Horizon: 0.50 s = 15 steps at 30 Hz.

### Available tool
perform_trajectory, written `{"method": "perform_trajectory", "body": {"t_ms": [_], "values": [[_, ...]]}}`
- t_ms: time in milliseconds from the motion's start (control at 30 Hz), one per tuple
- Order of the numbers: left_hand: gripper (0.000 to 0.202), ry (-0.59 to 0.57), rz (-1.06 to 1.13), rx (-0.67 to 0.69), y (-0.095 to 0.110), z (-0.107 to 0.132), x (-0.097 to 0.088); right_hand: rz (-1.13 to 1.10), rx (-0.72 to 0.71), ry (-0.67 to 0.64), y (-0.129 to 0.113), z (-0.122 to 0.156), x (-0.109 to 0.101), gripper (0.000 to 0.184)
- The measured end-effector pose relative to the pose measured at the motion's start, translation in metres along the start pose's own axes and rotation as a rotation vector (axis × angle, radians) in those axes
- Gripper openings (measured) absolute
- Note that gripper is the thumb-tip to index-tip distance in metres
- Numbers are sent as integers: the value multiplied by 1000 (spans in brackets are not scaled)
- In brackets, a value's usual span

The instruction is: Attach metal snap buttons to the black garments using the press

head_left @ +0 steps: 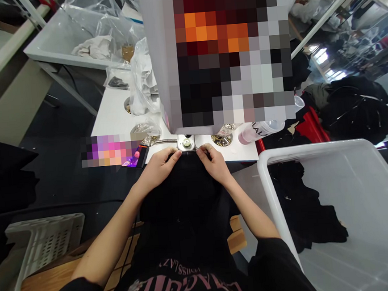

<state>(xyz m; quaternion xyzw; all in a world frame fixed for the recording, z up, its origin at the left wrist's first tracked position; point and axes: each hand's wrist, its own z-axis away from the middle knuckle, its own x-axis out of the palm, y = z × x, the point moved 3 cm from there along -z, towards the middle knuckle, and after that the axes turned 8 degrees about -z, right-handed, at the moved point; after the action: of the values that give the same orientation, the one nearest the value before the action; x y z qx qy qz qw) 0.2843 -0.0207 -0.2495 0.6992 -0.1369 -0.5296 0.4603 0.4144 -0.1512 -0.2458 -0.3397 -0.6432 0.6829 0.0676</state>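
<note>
Black fabric (190,177) hangs from the front of a machine down over my lap. My left hand (163,163) pinches its upper edge on the left, thumb on top. On the right, my right hand (212,159) pinches the same edge between thumb and fingers. Between the two hands sits a white machine plate with a round metal die (186,143), right at the fabric's edge. The machine's tall grey-white body (165,76) rises just behind it. Whether a small part lies on the die is too small to tell.
Round wells of metal pieces (222,140) are set in the white table (110,111). A phone (137,156) lies at the left edge, a plastic cup (260,130) on the right. A large white bin (350,173) with black garments stands at right; a crate (50,242) is lower left.
</note>
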Motion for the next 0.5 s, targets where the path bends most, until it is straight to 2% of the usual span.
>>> {"method": "perform_trajectory", "body": {"t_ms": [200, 400, 500], "values": [[35, 74, 37, -26, -13, -22, 11, -89, 22, 72, 17, -20, 9, 30], [34, 179, 13, -148, -20, -37, 11, -127, 75, 123, 29, -37, 13, 32], [31, 231, 19, -168, -23, -42, 12, -108, 80, 142, 36, -45, 15, 31]]}}
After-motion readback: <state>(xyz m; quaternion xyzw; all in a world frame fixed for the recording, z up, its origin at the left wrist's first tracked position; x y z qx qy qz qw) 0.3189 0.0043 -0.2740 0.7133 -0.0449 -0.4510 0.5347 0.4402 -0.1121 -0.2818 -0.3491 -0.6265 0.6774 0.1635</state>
